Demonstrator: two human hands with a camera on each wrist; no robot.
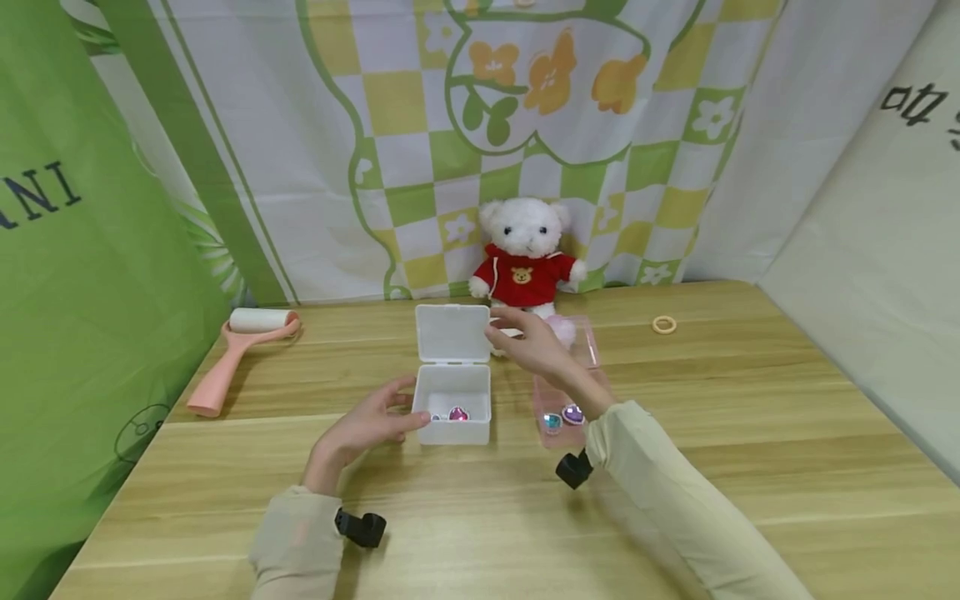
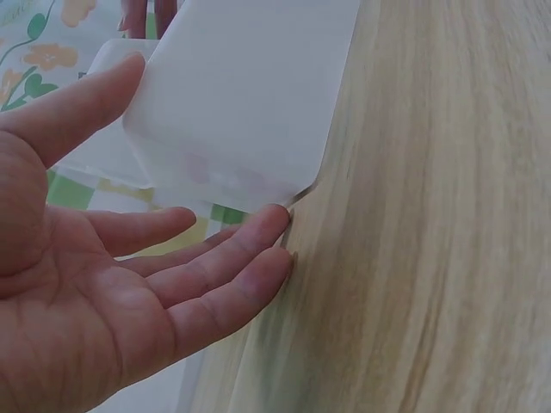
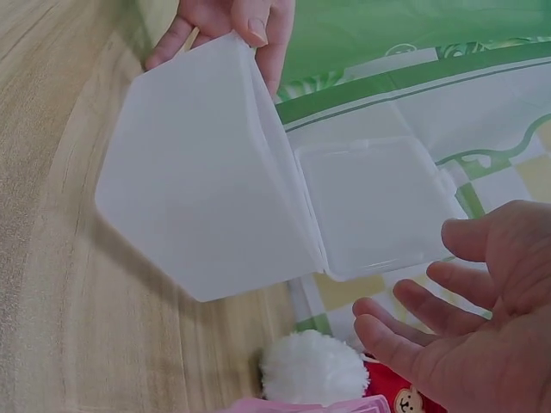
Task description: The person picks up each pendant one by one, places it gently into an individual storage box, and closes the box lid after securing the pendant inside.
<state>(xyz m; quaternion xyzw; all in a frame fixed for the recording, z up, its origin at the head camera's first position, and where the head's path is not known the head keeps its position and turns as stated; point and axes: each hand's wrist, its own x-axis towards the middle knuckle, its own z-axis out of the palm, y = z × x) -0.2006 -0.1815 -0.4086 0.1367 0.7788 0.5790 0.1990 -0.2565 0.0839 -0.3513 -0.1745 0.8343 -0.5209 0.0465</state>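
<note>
A small white plastic box (image 1: 453,432) stands on the table with its lid (image 1: 453,333) raised. Inside lies a pink gem (image 1: 458,414) beside a smaller gem, partly hidden by the front wall. My left hand (image 1: 372,419) is at the box's left side, thumb against its edge and the other fingers extended low along the wall, as the left wrist view shows. My right hand (image 1: 531,340) is beside the lid's right edge, fingers spread and gently bent, holding nothing. In the right wrist view its thumb and fingertips (image 3: 465,237) come right up to the lid.
A clear pink case (image 1: 542,396) with blue and purple gems sits under my right forearm. Behind it sits a white teddy bear (image 1: 524,229) in a red top. A pink lint roller (image 1: 231,367) lies left; a small yellowish ring (image 1: 664,325) lies right. Curtains surround the table.
</note>
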